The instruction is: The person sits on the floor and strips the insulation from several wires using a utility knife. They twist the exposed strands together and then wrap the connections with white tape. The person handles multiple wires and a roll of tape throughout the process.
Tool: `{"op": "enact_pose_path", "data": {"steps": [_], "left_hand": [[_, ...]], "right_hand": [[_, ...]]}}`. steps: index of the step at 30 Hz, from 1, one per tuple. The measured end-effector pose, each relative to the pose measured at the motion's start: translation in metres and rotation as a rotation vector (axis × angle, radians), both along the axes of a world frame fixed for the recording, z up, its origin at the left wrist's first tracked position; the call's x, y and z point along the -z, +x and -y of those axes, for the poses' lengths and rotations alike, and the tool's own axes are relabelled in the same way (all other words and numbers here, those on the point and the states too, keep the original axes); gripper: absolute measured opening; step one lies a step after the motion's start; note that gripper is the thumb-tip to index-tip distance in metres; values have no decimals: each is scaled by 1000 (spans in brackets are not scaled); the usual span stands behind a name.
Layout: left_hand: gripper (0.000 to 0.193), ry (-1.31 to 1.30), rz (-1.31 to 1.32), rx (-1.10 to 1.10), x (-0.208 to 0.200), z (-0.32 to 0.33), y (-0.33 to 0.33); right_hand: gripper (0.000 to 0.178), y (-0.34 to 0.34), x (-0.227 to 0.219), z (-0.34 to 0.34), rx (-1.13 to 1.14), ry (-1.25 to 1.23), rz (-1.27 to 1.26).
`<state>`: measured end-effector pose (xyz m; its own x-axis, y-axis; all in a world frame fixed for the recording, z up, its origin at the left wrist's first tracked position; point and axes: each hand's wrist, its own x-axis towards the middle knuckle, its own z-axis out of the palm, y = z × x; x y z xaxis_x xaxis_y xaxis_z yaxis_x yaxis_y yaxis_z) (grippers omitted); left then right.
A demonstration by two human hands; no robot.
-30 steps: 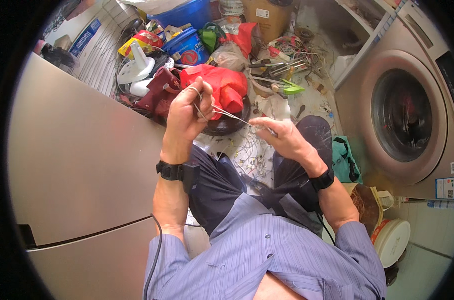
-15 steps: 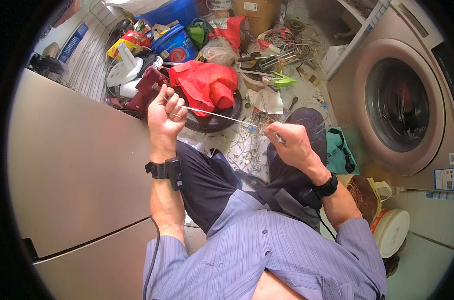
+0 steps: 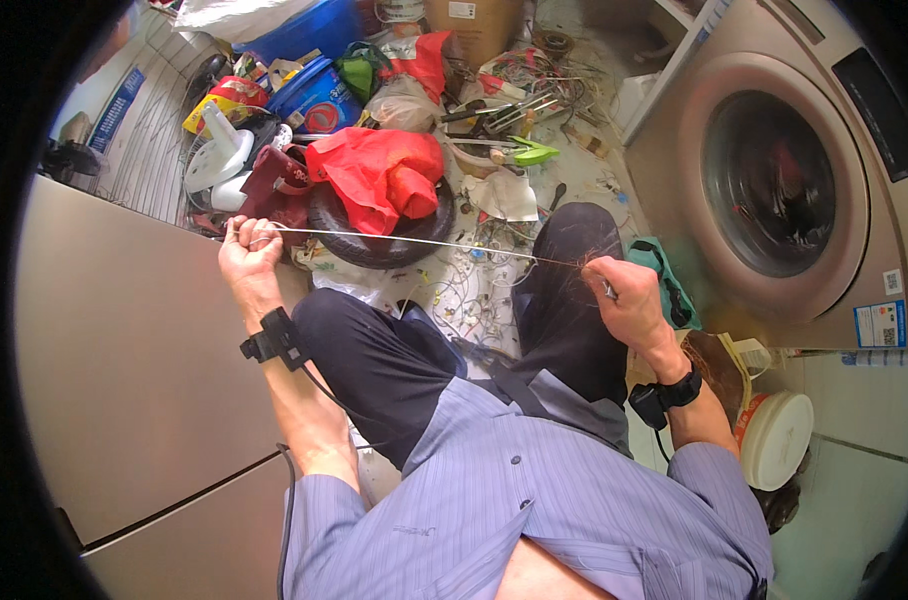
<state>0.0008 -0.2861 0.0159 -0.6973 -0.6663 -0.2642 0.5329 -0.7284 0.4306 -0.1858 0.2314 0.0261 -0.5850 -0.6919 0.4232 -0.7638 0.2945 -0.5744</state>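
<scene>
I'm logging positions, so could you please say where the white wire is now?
In the head view, the white wire stretches above centre from the left hand toward the right hand, by the lower edge of the red fabric.

the left hand (image 3: pixel 251 247) was right over the left side of the red cloth (image 3: pixel 384 175), and now it is out past that side and lower down. the right hand (image 3: pixel 629 297) has gone farther off to the right of the red cloth. the white wire (image 3: pixel 404 238) was short and loopy; now it is long and straight by the red cloth's near edge. thin orange threads (image 3: pixel 564 263) now show, right of the red cloth.
</scene>
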Motion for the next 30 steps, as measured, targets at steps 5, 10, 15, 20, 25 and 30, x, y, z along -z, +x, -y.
{"op": "enact_pose_path", "data": {"steps": [5, 10, 15, 20, 25, 30], "left_hand": [[33, 122, -5, -154, 23, 42, 16], [33, -121, 179, -408, 36, 68, 46], [30, -366, 43, -255, -10, 41, 47], [22, -713, 581, 279, -14, -117, -38], [19, -1025, 667, 927, 4, -233, -74], [16, -1080, 687, 953, 1, -233, -77]], "right_hand": [[10, -2, 14, -27, 78, -6, -19], [7, -10, 26, -59, 200, 9, -24], [8, -22, 25, -84, 454, 61, 137], [10, -19, 31, -64, 315, -44, 194], [11, -13, 21, -57, 291, -40, 279], [10, -13, 9, -57, 290, -87, 251]]}}
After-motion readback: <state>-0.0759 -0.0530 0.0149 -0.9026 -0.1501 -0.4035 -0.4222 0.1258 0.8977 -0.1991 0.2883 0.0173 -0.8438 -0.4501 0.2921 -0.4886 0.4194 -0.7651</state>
